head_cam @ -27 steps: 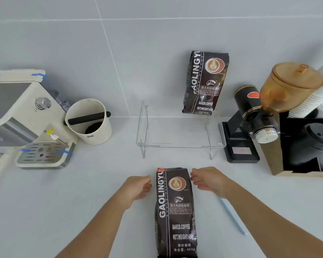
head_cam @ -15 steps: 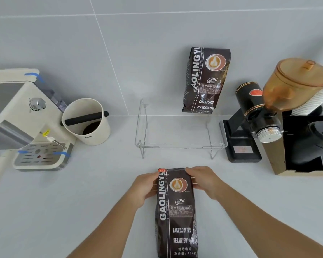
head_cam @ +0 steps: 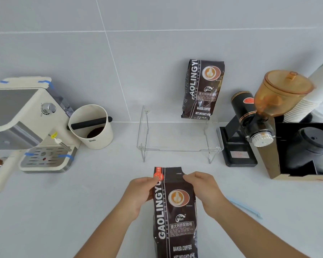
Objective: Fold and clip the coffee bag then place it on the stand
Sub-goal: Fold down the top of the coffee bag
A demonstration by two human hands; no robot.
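A dark brown coffee bag [head_cam: 175, 216] lies flat on the white counter in front of me, its top flap pointing toward the wall. My left hand [head_cam: 138, 194] pinches the left edge of the bag near the top. My right hand [head_cam: 203, 190] grips the right edge at the same height. The flap above my fingers stands unfolded. A pale blue clip [head_cam: 246, 208] lies on the counter just right of my right forearm. The clear acrylic stand [head_cam: 179, 148] sits beyond the bag, and a second coffee bag [head_cam: 203, 90] stands upright on its back right part.
A cream espresso machine [head_cam: 26, 123] and a cream knock box [head_cam: 93, 127] stand at the left. At the right are a black grinder [head_cam: 250, 125] with an amber hopper, a stack of paper cups [head_cam: 309, 101] and a black box of lids [head_cam: 309, 149].
Both hands moved inward from beside the bag and took hold of its upper edges. The top flap now shows unfolded above my fingers.
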